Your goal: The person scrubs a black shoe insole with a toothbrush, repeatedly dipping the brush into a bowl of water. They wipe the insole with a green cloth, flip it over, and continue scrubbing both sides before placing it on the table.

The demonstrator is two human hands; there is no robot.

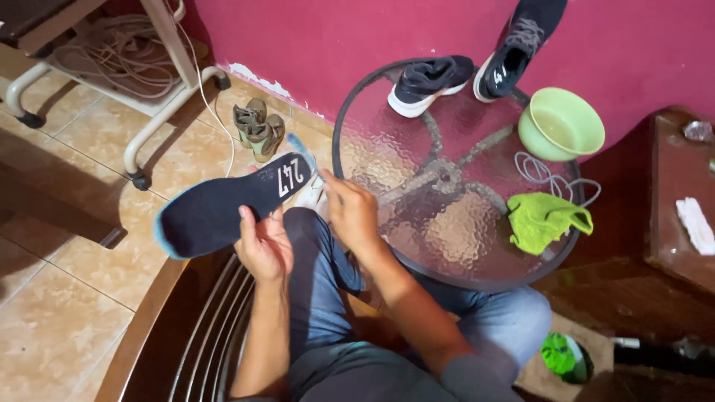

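Note:
My left hand (pixel 262 244) grips a dark navy insole (pixel 223 202) with a light blue edge and white printed digits, held flat over my left knee. My right hand (pixel 350 212) is closed around a thin brush handle whose light blue head (pixel 299 145) touches the insole's far end. On the round glass table (pixel 395 246) to the right sit a dark sneaker (pixel 428 83) with a white sole, a second dark sneaker (pixel 518 46) leaning on the red wall, a green bowl (pixel 562 124), a coil of grey laces (pixel 547 175) and a green cloth (pixel 546 219).
A small pair of olive sandals (pixel 257 128) lies on the tiled floor by the wall. A white metal stand on casters (pixel 145 145) holds coiled cord at the upper left. A brown wooden cabinet (pixel 681 201) stands to the right. I sit on a wooden-rimmed chair (pixel 160 320).

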